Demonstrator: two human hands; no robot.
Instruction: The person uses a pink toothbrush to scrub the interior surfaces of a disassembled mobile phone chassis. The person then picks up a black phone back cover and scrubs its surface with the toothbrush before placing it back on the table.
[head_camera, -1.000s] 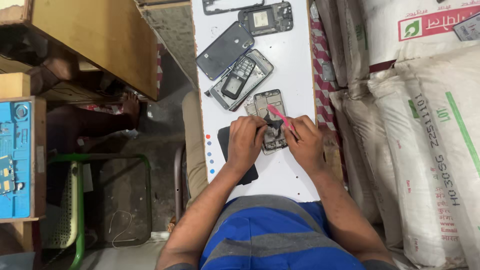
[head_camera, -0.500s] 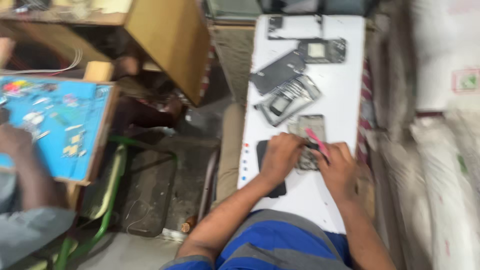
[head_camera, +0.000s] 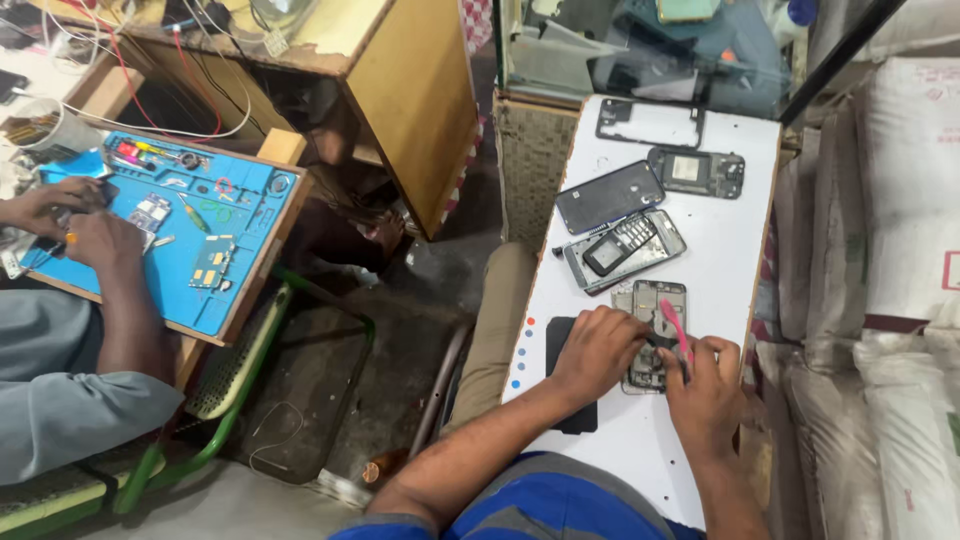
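The person's right hand (head_camera: 705, 385) pinches a slim pink tool (head_camera: 675, 328) between thumb and fingers, its tip angled down onto an opened phone body (head_camera: 650, 335) lying flat on the white table (head_camera: 735, 225). The left hand (head_camera: 597, 350) rests on the phone body's left edge with fingers curled over it, seemingly pressing it down so it stays put under the tool. Part of the phone is hidden beneath both hands.

Just left of the phone body, half under the left wrist, lies a dark flat panel (head_camera: 567, 370). Farther up the table, within easy reach, other phone parts are laid out apart from one another: a grey keypad phone chassis (head_camera: 625, 250), a dark back cover (head_camera: 608, 196), a black inner frame (head_camera: 697, 172), and a thin empty bezel (head_camera: 650, 123) at the far end.

White woven sacks (head_camera: 905, 250) stand stacked along the table's right side. To the left, well apart, a co-worker's hands (head_camera: 70, 225) work over a blue repair mat (head_camera: 190, 235) scattered with small parts and tools, beside a wooden cabinet (head_camera: 400, 80).
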